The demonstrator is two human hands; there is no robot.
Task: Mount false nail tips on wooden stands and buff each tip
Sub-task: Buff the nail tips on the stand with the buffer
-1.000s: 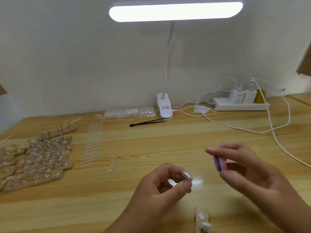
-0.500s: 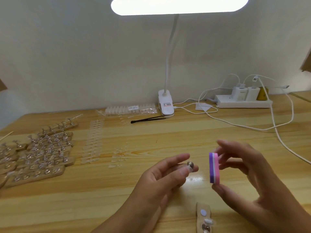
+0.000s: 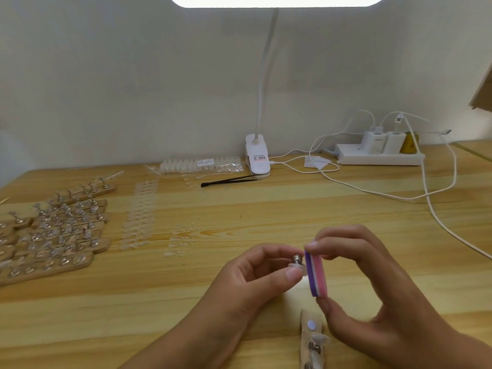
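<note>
Buffer against pinched nail tip.

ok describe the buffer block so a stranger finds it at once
Start at the near edge of the wooden desk, where two hands meet. The right hand pinches a small upright buffer block. It alone is striped purple, white and pink.

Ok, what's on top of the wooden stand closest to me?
A white round dot, then clear nail tips on metal pegs. The stand runs out of frame at its near end, so the rest is unseen.
</note>
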